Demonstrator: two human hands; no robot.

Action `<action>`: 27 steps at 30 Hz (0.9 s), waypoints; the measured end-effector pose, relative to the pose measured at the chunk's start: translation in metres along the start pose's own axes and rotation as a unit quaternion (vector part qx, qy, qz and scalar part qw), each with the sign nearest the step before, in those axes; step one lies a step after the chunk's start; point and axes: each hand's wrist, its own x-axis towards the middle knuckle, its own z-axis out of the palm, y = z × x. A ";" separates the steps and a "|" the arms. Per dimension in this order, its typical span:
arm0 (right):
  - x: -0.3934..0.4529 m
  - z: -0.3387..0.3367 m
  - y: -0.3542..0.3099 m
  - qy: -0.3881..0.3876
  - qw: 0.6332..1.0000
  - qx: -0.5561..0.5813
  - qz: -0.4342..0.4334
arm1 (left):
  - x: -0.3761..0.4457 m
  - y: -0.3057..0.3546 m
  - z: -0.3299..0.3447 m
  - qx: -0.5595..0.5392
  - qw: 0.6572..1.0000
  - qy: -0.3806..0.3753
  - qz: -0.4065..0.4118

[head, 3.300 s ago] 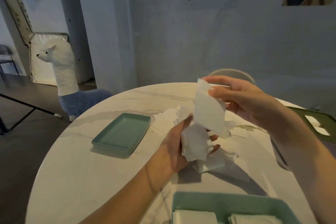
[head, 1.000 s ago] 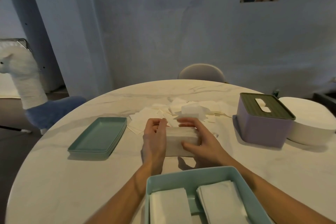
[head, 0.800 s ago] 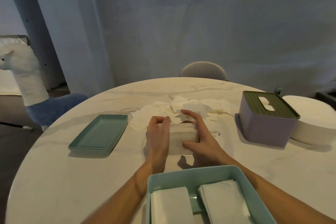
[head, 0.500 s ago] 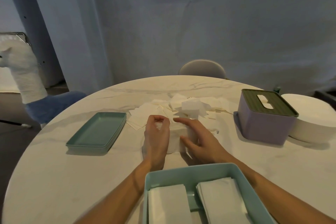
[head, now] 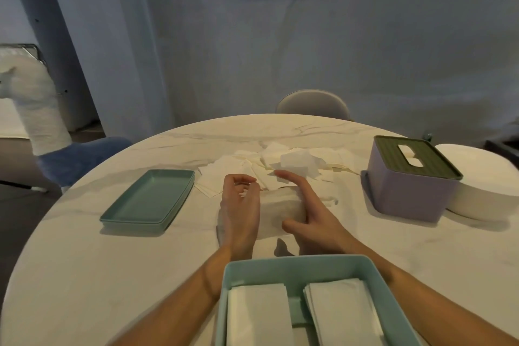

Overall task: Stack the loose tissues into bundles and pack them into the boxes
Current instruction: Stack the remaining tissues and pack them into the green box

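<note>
- Tissues gathered into a soft white bundle lie just beyond the teal open plastic box, squeezed between both hands.
- Left hand curls its fingers against one end; right hand presses with straight fingers.
- Light, limp, easily fanned: best held at both ends, I'd say.

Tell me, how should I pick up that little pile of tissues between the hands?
Probably squeeze the tissue bundle by its two short ends, coming in from left and right, as the left hand and right hand sit now. It lies flat and loose on the table, so a top pinch would likely lift only some sheets.
</note>
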 end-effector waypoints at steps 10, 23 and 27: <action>-0.004 -0.025 0.001 0.078 0.974 -0.196 -0.087 | 0.032 0.029 -0.054 0.135 0.907 -0.348 0.193; -0.005 -0.033 0.001 -0.001 0.909 -0.409 -0.080 | 0.012 0.013 -0.024 0.119 0.960 -0.224 0.122; -0.006 -0.034 0.000 0.027 0.922 -0.379 -0.077 | 0.016 0.017 -0.023 0.114 0.954 -0.239 0.143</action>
